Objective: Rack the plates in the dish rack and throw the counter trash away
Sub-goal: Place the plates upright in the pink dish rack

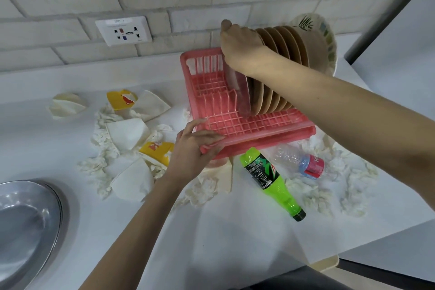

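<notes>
A pink dish rack (pixel 254 125) stands on the white counter (pixel 211 231) by the brick wall. Several tan plates (pixel 289 54) stand upright in its slots, with a patterned plate (pixel 313 26) at the far end. My right hand (pixel 240 47) grips the top edge of a clear plate (pixel 242 99) standing in the rack next to the tan ones. My left hand (pixel 190 148) holds the rack's front left corner, thumb on top of the rim. Crumpled tissues (pixel 103 165), crushed paper cups (pixel 128 134), a green bottle (pixel 270 181) and a clear water bottle (pixel 301 162) lie on the counter.
A steel sink basin (pixel 26 226) sits at the lower left. A wall socket (pixel 124 30) is on the brick wall behind. The counter ends at the right, by a grey wall panel (pixel 400 19).
</notes>
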